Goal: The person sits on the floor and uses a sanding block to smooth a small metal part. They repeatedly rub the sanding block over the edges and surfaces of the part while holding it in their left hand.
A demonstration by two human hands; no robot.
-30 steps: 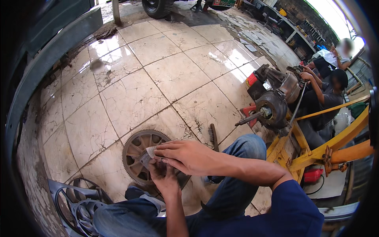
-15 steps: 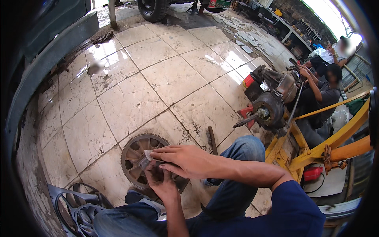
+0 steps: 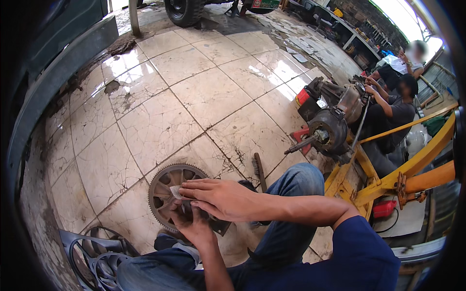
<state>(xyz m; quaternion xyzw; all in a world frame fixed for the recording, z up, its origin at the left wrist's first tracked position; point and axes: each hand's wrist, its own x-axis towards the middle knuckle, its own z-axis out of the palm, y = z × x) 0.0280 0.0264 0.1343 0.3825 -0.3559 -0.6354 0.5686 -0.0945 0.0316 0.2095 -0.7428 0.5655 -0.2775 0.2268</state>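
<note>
My right hand [image 3: 223,199] is closed, its flat fingers pressing a small pale sheet [image 3: 175,192], which looks like sandpaper. Just below it, my left hand [image 3: 194,228] has its fingertips curled up around a small part, mostly hidden by both hands. Both hands are held over a large toothed flywheel [image 3: 156,186], brown and spoked, which lies on the tiles in front of my feet. A dark flat metal piece [image 3: 221,227] with a hole shows beside my left wrist.
A wooden-handled brush [image 3: 261,173] lies beyond my right knee. Grey metal parts and a black belt [image 3: 73,247] sit at the lower left. To the right, an axle assembly [image 3: 331,131] is near a yellow hoist frame [image 3: 388,186]; a co-worker [image 3: 393,109] crouches there, another person sits behind.
My right hand has slid slightly left and down over the held part, with the pale sheet under its fingers. My left hand has shifted a little left. The view has moved slightly.
</note>
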